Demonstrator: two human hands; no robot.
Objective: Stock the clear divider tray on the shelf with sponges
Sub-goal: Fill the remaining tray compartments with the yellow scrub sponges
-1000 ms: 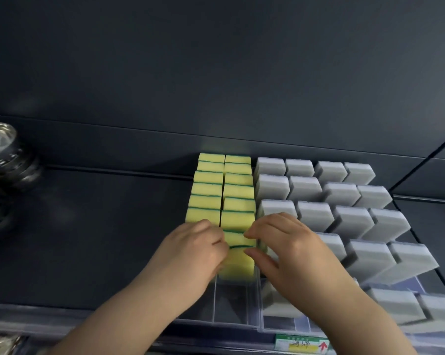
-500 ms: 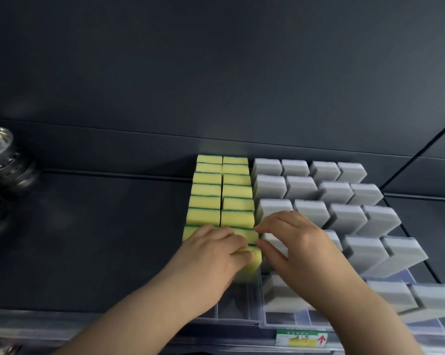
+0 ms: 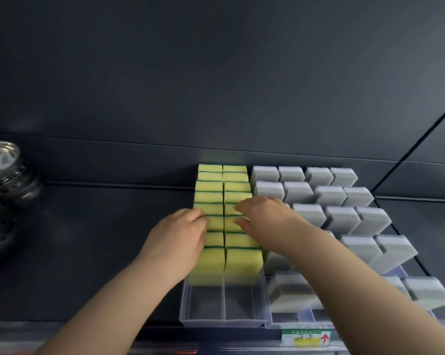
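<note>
A clear divider tray (image 3: pixel 224 322) with two lanes stands on the dark shelf. Yellow sponges with green backing (image 3: pixel 243 262) stand on edge in both lanes, from the back wall to near the front. The front end of each lane is bare. My left hand (image 3: pixel 180 238) presses its bent fingers against the left side of the left lane, about midway. My right hand (image 3: pixel 263 220) reaches over the right lane, where its thumb and fingers pinch a yellow sponge (image 3: pixel 229 213) in the row.
A second clear tray (image 3: pixel 303 322) to the right holds several grey sponges (image 3: pixel 341 219), some of them tilted. Stacked steel bowls (image 3: pixel 4 172) sit at the far left. The dark shelf surface (image 3: pixel 88 239) lies between them. A price label (image 3: pixel 306 338) is on the shelf edge.
Both hands have moved back along the yellow rows from the front end. A yellow sponge now stands free at the front of each lane, nearer me than my hands.
</note>
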